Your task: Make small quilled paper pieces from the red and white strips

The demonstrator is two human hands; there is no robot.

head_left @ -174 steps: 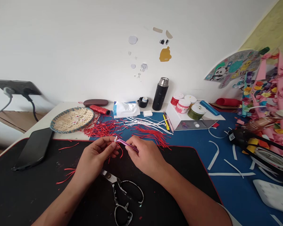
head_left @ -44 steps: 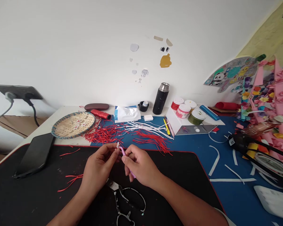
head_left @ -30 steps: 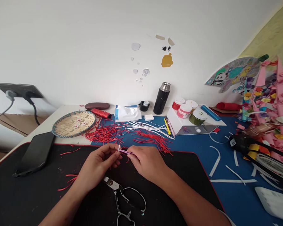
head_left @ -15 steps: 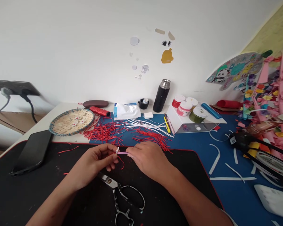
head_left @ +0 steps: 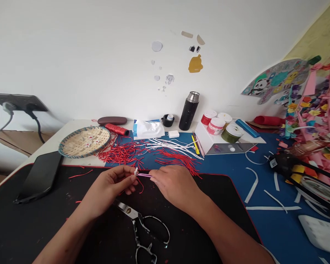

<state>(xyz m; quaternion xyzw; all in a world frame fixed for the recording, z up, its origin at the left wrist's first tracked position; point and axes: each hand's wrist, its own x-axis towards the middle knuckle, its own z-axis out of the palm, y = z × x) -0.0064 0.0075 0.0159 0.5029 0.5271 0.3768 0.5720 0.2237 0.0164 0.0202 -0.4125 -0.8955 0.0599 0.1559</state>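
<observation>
My left hand (head_left: 107,187) pinches a small piece of white cord (head_left: 136,171) between thumb and forefinger, its end sticking up. From there a thin pink-purple double strand (head_left: 144,175) runs across to my right hand (head_left: 176,185), whose fingers close on its other end. A thin red thread hangs below the left fingers. Under the left hand lie silver scissors (head_left: 130,212) with worn handles, their blade tips hidden by that hand. Just behind the hands are piles of cut red cords (head_left: 121,153) and white cords (head_left: 173,146).
A woven basket (head_left: 84,143) and a black phone (head_left: 40,178) lie at left. Along the wall stand a red thread spool (head_left: 117,129), a tissue pack (head_left: 148,129) and a black flask (head_left: 189,112). Ribbon rolls (head_left: 232,132) sit on a white box; paper strips (head_left: 273,208) lie at right.
The pink-purple strand now shows two slightly parted lines, and the white cord end stands a little higher. Both hands keep their hold; the view has shifted slightly.
</observation>
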